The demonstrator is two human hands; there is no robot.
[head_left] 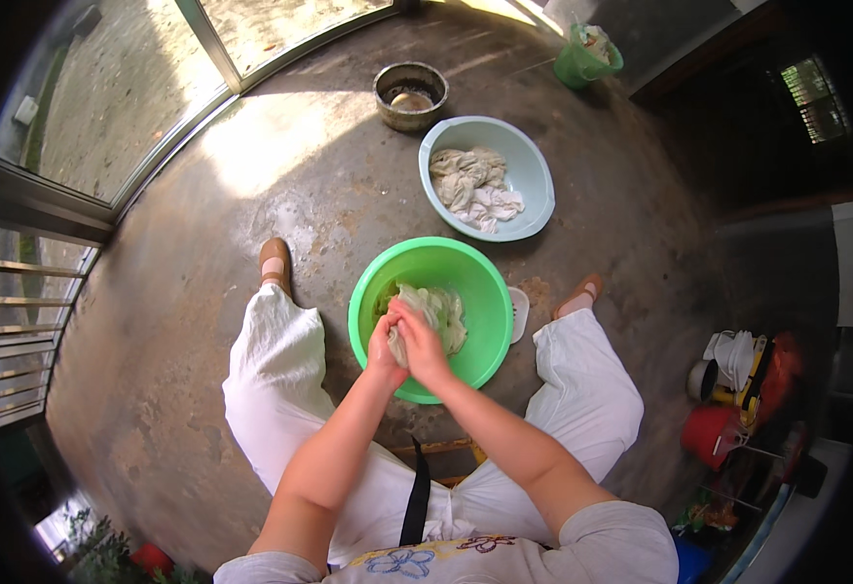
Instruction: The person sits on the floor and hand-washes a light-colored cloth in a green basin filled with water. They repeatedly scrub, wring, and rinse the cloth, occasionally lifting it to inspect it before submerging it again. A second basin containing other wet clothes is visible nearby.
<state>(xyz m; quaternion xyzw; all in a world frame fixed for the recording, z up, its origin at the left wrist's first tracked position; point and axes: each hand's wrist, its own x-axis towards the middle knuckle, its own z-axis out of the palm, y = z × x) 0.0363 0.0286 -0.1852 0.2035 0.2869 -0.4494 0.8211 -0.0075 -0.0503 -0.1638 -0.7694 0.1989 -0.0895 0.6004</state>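
We note the green basin (431, 316) sits on the concrete floor (280, 175) between the person's spread legs, likely to keep the pale wet cloth (436, 313) within easy reach. Over the basin, left hand (385, 343) and right hand (421, 343) are both closed tight on that cloth, pressed together. Beyond the basin, a light blue basin (536, 180) holds more cloth.

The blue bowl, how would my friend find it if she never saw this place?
Start at the green basin between the seated person's knees. Just beyond it on the concrete floor sits the pale blue bowl, holding wrung whitish cloths. The small metal pot behind is darker.
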